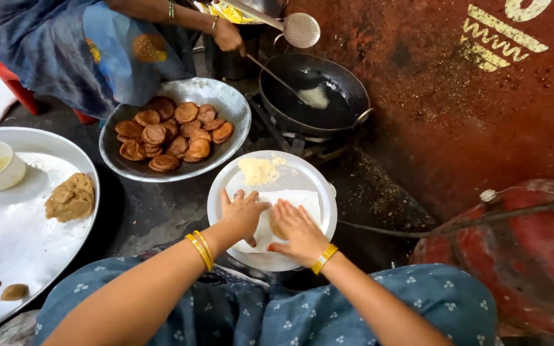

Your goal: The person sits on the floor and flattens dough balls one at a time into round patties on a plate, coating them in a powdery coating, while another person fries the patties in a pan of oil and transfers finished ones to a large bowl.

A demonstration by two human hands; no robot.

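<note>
Both hands press flat on a white sheet [289, 208] lying on a round plate [229, 186]: the left hand [243, 214] at 9 o'clock, the right hand [296, 227] at 3, fingers spread, each grip apart and clamped on nothing. A crumb pile [259, 170] sits at the plate's 12 o'clock. Beyond, a bowl [225, 102] holds fried discs [171, 131], and another person's hand [227, 35] works a wok [347, 90].

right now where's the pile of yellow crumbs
In the head view, the crumb pile lies on the round white plate's far side, beyond both hands.
</note>
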